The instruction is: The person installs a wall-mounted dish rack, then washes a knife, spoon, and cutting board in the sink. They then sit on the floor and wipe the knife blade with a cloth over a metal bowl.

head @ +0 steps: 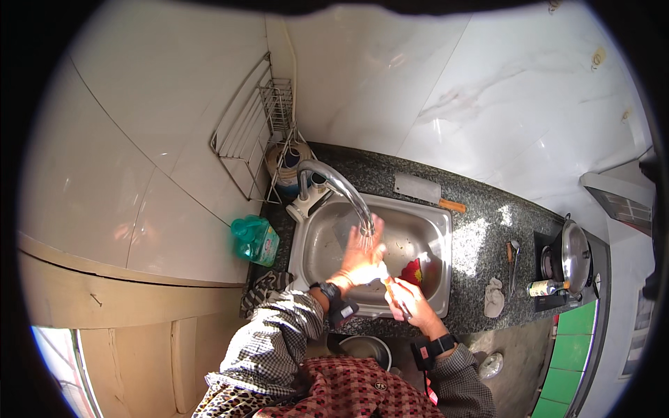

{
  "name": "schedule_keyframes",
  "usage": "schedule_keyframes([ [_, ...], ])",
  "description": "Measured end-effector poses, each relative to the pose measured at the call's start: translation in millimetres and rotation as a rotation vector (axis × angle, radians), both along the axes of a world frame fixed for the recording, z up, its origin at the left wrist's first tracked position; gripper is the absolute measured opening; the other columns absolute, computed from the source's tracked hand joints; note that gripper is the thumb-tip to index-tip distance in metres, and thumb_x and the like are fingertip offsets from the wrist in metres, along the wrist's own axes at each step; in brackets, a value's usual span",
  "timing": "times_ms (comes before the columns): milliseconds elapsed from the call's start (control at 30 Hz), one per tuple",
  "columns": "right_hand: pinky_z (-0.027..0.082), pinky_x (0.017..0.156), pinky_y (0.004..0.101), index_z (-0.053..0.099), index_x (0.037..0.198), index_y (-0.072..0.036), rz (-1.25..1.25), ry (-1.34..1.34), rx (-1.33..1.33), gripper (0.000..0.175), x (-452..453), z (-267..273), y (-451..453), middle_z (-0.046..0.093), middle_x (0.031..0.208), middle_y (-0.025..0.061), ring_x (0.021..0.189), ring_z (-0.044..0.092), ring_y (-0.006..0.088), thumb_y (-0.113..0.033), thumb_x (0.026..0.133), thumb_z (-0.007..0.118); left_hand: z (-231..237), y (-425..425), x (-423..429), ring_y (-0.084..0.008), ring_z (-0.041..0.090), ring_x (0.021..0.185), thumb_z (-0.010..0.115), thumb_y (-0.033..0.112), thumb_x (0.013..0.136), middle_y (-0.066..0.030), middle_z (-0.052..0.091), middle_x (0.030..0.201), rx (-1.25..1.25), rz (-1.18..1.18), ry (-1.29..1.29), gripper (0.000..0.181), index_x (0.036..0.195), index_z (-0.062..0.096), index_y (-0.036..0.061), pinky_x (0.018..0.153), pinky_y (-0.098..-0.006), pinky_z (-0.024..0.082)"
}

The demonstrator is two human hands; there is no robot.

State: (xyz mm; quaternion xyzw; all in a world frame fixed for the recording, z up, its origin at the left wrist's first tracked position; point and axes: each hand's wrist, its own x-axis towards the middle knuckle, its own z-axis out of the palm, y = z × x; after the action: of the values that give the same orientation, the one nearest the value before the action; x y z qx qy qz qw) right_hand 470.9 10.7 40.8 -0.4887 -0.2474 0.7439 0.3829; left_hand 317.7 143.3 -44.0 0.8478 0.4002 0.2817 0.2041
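Observation:
Water runs from the curved chrome faucet onto my left hand, which is spread with its fingers apart over the stainless steel sink. My right hand, at the sink's near right side, is closed around the wooden handle of a utensil. The utensil's upper end meets the lower part of my left hand; glare hides its shape there. A red and yellow flower-shaped item lies in the basin, just beyond my right hand.
A cleaver lies behind the sink. Green bottles and a striped cloth are at the left. Rightward are a crumpled cloth, utensils, a bottle and a lidded pot. A wire rack stands back left.

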Motion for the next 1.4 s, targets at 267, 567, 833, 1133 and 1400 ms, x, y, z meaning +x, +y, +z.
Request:
schedule_keyframes([
  [267,0.032,0.041,0.023,0.053,0.106,-0.002,0.109,-0.187,0.035,0.029,-0.9,24.0,-23.7,0.051,0.068,0.0029,0.044,0.041,0.0079,-0.03,0.1,0.048,-28.7,45.0,-34.7,-0.0378,0.012,0.147,0.043,0.025,0.096,-0.0214,0.015,0.158,-0.151,0.293,0.072,0.066,0.15,0.02,-0.0027,0.118,-0.0508,0.012],
  [567,0.035,0.041,0.0262,0.054,0.101,-0.003,-0.078,0.064,-0.017,0.023,1.9,-4.0,4.3,0.053,0.071,0.0042,0.045,0.045,0.0113,-0.027,0.101,0.051,-0.4,-24.9,3.4,-0.0425,0.018,0.144,0.05,0.035,0.092,-0.0285,0.022,0.153,-0.08,-0.035,-0.009,0.076,0.15,0.019,-0.0021,0.118,-0.0518,0.012],
  [833,0.034,0.04,0.0236,0.054,0.104,-0.002,0.035,-0.034,-0.037,0.025,6.8,32.3,-25.1,0.053,0.07,0.0031,0.045,0.044,0.009,-0.027,0.101,0.051,-19.0,27.8,-33.0,-0.0366,0.014,0.147,0.047,0.025,0.094,-0.0154,0.018,0.159,-0.078,0.074,-0.001,0.06,0.149,0.03,0.0063,0.116,-0.0561,0.01],
  [1133,0.035,0.045,0.0216,0.058,0.112,0.001,0.236,-0.556,-0.008,0.027,58.5,125.2,-12.8,0.047,0.07,-0.0054,0.051,0.043,0.0036,-0.002,0.086,0.065,-30.2,37.0,-45.9,-0.0382,0.015,0.146,0.039,0.046,0.099,-0.009,0.009,0.162,-0.527,0.177,0.32,0.058,0.152,0.026,0.0276,0.11,-0.0663,0.02],
  [1400,0.05,0.062,0.0359,0.064,0.097,-0.004,0.363,-1.826,1.003,0.021,39.4,290.9,76.4,0.065,0.075,0.013,0.067,0.065,0.029,-0.008,0.076,0.066,-41.1,9.9,-73.7,-0.0403,0.017,0.145,0.062,0.033,0.091,-0.018,-0.004,0.16,-0.784,0.208,0.099,0.079,0.154,0.016,0.0205,0.11,-0.0603,0.027],
])
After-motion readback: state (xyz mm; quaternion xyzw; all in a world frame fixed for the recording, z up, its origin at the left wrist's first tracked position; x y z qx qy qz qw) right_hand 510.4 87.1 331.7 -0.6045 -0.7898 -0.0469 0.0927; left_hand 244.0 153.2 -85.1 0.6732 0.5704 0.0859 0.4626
